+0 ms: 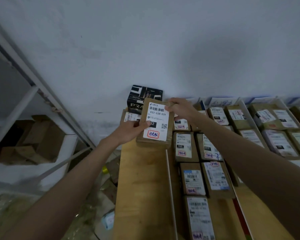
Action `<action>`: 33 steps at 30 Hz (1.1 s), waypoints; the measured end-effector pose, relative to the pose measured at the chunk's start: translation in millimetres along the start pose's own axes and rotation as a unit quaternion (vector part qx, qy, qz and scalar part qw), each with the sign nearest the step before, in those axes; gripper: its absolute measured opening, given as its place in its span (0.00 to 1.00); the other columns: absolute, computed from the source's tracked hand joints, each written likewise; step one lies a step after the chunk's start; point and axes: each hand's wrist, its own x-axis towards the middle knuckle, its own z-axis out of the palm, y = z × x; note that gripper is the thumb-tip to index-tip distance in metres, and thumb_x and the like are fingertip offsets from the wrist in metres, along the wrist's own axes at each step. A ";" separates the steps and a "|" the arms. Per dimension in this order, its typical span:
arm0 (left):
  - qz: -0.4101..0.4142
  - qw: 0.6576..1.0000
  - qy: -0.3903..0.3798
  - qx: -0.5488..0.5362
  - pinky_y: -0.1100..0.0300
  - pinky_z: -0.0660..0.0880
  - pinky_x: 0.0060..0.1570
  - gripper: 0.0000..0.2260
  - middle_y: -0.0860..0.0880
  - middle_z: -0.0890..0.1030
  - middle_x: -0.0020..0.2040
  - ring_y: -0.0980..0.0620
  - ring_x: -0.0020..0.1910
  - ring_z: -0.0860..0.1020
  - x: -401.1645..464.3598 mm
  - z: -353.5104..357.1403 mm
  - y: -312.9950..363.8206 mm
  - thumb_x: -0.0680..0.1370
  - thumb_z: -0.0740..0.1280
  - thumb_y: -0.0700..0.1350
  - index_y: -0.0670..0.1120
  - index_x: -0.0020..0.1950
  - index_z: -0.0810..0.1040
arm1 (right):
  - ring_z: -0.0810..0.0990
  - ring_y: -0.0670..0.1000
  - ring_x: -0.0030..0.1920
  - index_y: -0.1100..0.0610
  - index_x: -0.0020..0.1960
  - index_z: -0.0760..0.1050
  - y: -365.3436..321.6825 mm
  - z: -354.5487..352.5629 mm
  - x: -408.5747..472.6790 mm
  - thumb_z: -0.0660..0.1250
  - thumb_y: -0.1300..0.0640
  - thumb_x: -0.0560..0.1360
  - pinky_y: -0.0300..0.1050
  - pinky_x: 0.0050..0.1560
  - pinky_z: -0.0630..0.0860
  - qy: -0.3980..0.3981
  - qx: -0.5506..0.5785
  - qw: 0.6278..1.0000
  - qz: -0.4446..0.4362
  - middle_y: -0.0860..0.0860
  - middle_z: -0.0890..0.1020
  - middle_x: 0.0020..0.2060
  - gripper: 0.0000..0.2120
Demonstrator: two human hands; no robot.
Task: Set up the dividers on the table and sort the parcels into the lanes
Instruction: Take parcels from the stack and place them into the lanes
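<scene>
Brown parcel point(155, 125) clamped in both grips: left hand point(128, 130), right hand point(178, 108), above wooden table point(142, 187).

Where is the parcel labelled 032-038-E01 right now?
The parcel is held in both hands, left hand and right hand, over the leftmost lane's far end, just before the black box.

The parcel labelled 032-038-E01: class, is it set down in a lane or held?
Held: both hands, left and right, grip the parcel above the leftmost lane.
</scene>
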 end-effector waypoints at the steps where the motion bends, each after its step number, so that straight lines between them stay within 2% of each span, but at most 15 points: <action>1: 0.003 1.000 -0.008 -0.013 0.70 0.73 0.42 0.19 0.58 0.81 0.50 0.63 0.46 0.79 -6.5 9.8 -0.8 0.80 0.59 0.64 0.55 0.62 0.77 | 0.82 0.53 0.54 0.52 0.56 0.77 1.5 1.3 -8.6 0.65 0.56 0.80 0.54 0.56 0.81 0.001 -0.011 1.000 0.000 0.50 0.85 0.49 0.06; 2: 0.002 1.000 -0.014 -0.026 0.65 0.76 0.48 0.21 0.57 0.81 0.53 0.59 0.51 0.81 -12.4 19.3 -2.0 0.79 0.59 0.65 0.55 0.65 0.76 | 0.82 0.54 0.55 0.53 0.57 0.76 2.9 2.3 -16.5 0.65 0.56 0.80 0.55 0.57 0.81 -0.001 -0.019 1.000 0.002 0.51 0.84 0.50 0.07; 4: -0.024 0.998 -0.016 -0.062 0.57 0.75 0.60 0.23 0.55 0.82 0.56 0.54 0.55 0.80 -25.0 35.8 -3.1 0.79 0.58 0.67 0.55 0.67 0.76 | 0.81 0.55 0.56 0.54 0.60 0.75 6.1 4.5 -31.0 0.64 0.57 0.80 0.58 0.59 0.79 -0.014 -0.025 1.000 0.011 0.53 0.83 0.52 0.09; 8: -0.066 0.992 -0.023 -0.107 0.51 0.74 0.65 0.25 0.54 0.84 0.57 0.53 0.55 0.81 -44.7 56.9 -10.4 0.74 0.61 0.72 0.58 0.61 0.79 | 0.80 0.56 0.58 0.57 0.64 0.74 11.8 8.8 -56.1 0.63 0.59 0.81 0.56 0.62 0.77 -0.020 -0.029 0.999 0.008 0.55 0.83 0.55 0.12; 11: -0.069 0.991 -0.004 -0.111 0.54 0.75 0.62 0.27 0.52 0.84 0.58 0.52 0.55 0.81 -58.0 67.4 -9.8 0.74 0.60 0.72 0.55 0.62 0.80 | 0.79 0.55 0.59 0.55 0.67 0.72 20.9 15.3 -70.9 0.63 0.54 0.80 0.56 0.63 0.76 -0.006 -0.033 0.999 0.007 0.53 0.82 0.57 0.15; 13: -0.071 0.992 0.013 -0.108 0.59 0.74 0.55 0.28 0.51 0.84 0.58 0.52 0.54 0.81 -65.4 72.7 -6.0 0.76 0.60 0.70 0.52 0.64 0.80 | 0.77 0.54 0.62 0.54 0.72 0.67 28.3 20.4 -80.2 0.63 0.51 0.80 0.54 0.64 0.74 0.026 -0.014 1.000 0.009 0.52 0.80 0.62 0.21; 16: -0.074 0.992 0.030 -0.098 0.63 0.72 0.45 0.28 0.50 0.84 0.57 0.53 0.50 0.81 -74.7 80.3 -0.3 0.76 0.59 0.69 0.50 0.63 0.81 | 0.77 0.51 0.56 0.57 0.73 0.64 38.3 27.2 -100.7 0.59 0.48 0.83 0.44 0.54 0.72 0.071 -0.006 0.997 0.008 0.53 0.80 0.60 0.22; 19: -0.089 0.992 0.041 -0.077 0.65 0.70 0.38 0.28 0.50 0.83 0.53 0.55 0.44 0.79 -83.4 88.9 1.1 0.77 0.58 0.69 0.49 0.60 0.82 | 0.80 0.52 0.53 0.59 0.70 0.68 52.9 28.4 -122.0 0.57 0.48 0.84 0.43 0.48 0.72 0.109 -0.048 0.993 0.006 0.55 0.81 0.59 0.20; 22: -0.104 0.991 0.052 -0.064 0.63 0.71 0.38 0.31 0.49 0.84 0.53 0.53 0.44 0.80 -92.9 100.1 -3.4 0.75 0.58 0.72 0.49 0.58 0.83 | 0.77 0.56 0.62 0.62 0.71 0.68 69.2 24.9 -149.5 0.58 0.53 0.84 0.42 0.54 0.71 0.126 -0.080 0.989 0.012 0.57 0.79 0.63 0.19; 24: -0.115 0.990 0.059 -0.058 0.62 0.72 0.38 0.32 0.48 0.84 0.51 0.53 0.43 0.80 -101.0 109.9 -4.8 0.75 0.58 0.72 0.48 0.57 0.84 | 0.74 0.58 0.66 0.62 0.71 0.68 84.2 22.4 -167.3 0.59 0.53 0.83 0.48 0.63 0.71 0.122 -0.122 0.985 0.019 0.59 0.75 0.66 0.20; 25: -0.119 0.989 0.064 -0.055 0.62 0.72 0.38 0.32 0.48 0.83 0.50 0.53 0.42 0.79 -105.3 115.6 -4.6 0.75 0.58 0.72 0.47 0.56 0.83 | 0.73 0.58 0.66 0.62 0.70 0.69 91.1 20.8 -177.2 0.59 0.52 0.83 0.51 0.64 0.71 0.114 -0.150 0.982 0.024 0.59 0.73 0.67 0.20; 28: -0.130 0.987 0.080 -0.045 0.60 0.71 0.36 0.31 0.47 0.81 0.48 0.53 0.40 0.77 -119.1 133.4 -1.6 0.75 0.59 0.71 0.45 0.54 0.81 | 0.72 0.59 0.65 0.61 0.69 0.69 112.0 16.8 -205.7 0.56 0.47 0.82 0.56 0.63 0.73 0.115 -0.228 0.966 0.025 0.60 0.71 0.68 0.22; 30: -0.139 0.986 0.087 -0.043 0.57 0.72 0.40 0.31 0.46 0.81 0.49 0.51 0.42 0.77 -127.2 145.7 0.3 0.74 0.60 0.72 0.44 0.53 0.80 | 0.71 0.60 0.67 0.60 0.71 0.67 119.9 12.7 -230.3 0.55 0.47 0.83 0.58 0.65 0.71 0.132 -0.276 0.952 0.015 0.59 0.71 0.68 0.23; 33: -0.144 0.984 0.092 -0.058 0.56 0.72 0.44 0.30 0.47 0.80 0.48 0.51 0.42 0.77 -138.9 165.8 2.6 0.74 0.61 0.72 0.44 0.52 0.79 | 0.70 0.57 0.68 0.59 0.71 0.67 136.5 5.4 -256.6 0.54 0.48 0.83 0.54 0.68 0.69 0.160 -0.323 0.933 0.011 0.56 0.72 0.67 0.21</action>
